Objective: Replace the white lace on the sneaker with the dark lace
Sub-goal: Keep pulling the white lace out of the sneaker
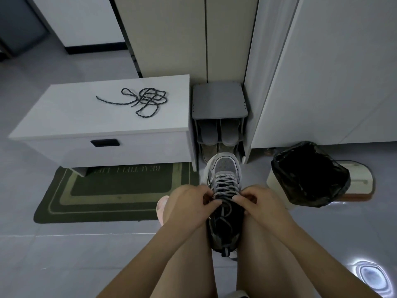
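While the sneaker [223, 166] sits on the floor between the person's knees, lacing facing up for easy reach, the left hand [189, 205] and right hand [257, 203] each pinch the white lace [226, 183] near the top eyelets, apparently to loosen it. The dark lace [144, 101] lies coiled on the white bench [75, 117], well apart.

The loose lace [141, 101] lies on the bench [64, 117], left of the shoe rack [219, 102]. The sneaker [224, 168] sits before the rack, a mat [107, 196] to its left, a bin [309, 175] to its right.
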### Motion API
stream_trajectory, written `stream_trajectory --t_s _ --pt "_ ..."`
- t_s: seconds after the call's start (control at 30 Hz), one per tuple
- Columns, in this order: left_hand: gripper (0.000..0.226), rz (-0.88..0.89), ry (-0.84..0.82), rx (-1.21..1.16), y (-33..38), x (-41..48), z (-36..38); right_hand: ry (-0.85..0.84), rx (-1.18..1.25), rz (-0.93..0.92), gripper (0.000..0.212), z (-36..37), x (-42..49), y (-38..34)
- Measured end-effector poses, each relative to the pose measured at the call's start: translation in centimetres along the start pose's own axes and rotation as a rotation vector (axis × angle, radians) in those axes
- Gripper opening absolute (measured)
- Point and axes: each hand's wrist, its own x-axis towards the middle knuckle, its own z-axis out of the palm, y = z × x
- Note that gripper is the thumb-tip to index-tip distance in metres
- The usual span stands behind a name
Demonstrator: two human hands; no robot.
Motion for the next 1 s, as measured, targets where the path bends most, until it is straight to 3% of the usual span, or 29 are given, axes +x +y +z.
stream_trajectory --t_s 0.2,0.33,0.43,0.67,0.77,0.9,1.0 --pt "0.027 -0.031 0.000 -0.087 0.6 -0.2 0.0 0.002 -0.003 0.057 0.025 0.1 -0.3 -0.4" --pt "0.015 -0.076 -0.017 -0.055 1.0 0.0 -0.2 0.022 -0.125 0.026 0.019 -0.6 -0.3 -1.1" --pt "0.016 -0.099 -0.024 -0.074 1.5 -0.1 -0.5 -0.012 -0.066 -0.016 0.012 -1.6 -0.1 -2.3" --pt "0.010 -0.168 -0.056 -0.125 2.0 0.1 -1.1 -0.090 0.024 -0.125 0.011 -4.1 2.0 -4.1" --pt "0.020 -0.166 -0.063 -0.112 1.9 0.0 -1.3 -0.086 0.023 -0.152 0.008 -4.4 2.0 -4.6" --pt "0.017 -0.152 -0.081 -0.109 1.9 -0.1 -1.5 -0.097 0.031 -0.039 0.008 -3.0 1.0 -2.7" --pt "0.015 -0.144 -0.066 -0.104 2.0 -0.1 -1.5 -0.049 -0.038 0.054 0.023 -1.8 -0.4 -1.5"
